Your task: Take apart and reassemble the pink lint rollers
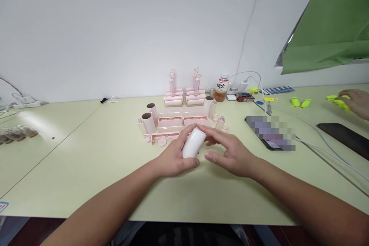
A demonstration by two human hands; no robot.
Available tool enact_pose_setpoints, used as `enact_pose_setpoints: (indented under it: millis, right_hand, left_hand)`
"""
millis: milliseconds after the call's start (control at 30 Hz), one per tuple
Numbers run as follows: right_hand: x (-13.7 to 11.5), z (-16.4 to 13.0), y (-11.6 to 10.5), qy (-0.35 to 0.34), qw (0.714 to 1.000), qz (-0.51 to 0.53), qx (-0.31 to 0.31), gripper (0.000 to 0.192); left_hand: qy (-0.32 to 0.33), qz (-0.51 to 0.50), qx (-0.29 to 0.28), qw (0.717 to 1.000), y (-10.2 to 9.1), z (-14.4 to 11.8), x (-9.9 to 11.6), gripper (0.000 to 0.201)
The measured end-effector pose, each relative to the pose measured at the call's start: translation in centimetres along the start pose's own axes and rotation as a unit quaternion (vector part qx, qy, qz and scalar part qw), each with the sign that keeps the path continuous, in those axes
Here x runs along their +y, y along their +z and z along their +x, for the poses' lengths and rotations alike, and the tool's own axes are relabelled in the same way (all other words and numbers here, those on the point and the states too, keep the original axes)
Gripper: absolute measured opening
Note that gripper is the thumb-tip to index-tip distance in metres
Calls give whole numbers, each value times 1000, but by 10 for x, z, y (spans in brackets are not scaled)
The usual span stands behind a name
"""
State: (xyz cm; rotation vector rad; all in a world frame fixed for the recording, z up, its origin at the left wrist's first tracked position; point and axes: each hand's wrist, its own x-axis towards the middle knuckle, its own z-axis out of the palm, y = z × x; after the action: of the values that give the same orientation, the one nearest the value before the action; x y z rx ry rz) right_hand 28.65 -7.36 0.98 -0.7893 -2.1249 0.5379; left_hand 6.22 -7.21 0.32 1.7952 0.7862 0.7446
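A smooth white roll leans to the right in my left hand, whose fingers and thumb curve around it. My right hand is beside the roll with fingers spread and thumb apart; its fingertips reach the roll's upper end, though contact is unclear. Just beyond my hands lie pink open cases and a pink tray-like part with round pieces. White rolls with brown cores, such as the standing roll, stand at the left, next to a small pink bottle-shaped piece.
Pink handled pieces stand on cases by the wall, near a drink bottle. On the right are a phone, white cables and a dark flat device. Another person's hand touches yellow-green pieces.
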Motion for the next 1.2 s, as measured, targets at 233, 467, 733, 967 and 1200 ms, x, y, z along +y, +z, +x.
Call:
enact_pose_setpoints:
  millis: [233,467,733,967,1200]
  right_hand:
    - [22,11,-33,142,937,-183,260,30]
    - [47,17,-38,278,919,-256,115,42]
    - [48,17,-42,283,922,-195,175,37]
    - [36,17,-58,270,926,-196,176,14]
    - [21,7,-37,207,935,-199,-206,29]
  left_hand:
    - [-68,-117,50,990,-6,0,9,96]
    - [-55,-212,66,973,-9,6,6,97]
    - [-16,-286,86,954,-12,11,-7,93]
    - [-4,-292,94,952,-12,11,-4,92]
    - [0,-298,112,948,-12,11,-2,96]
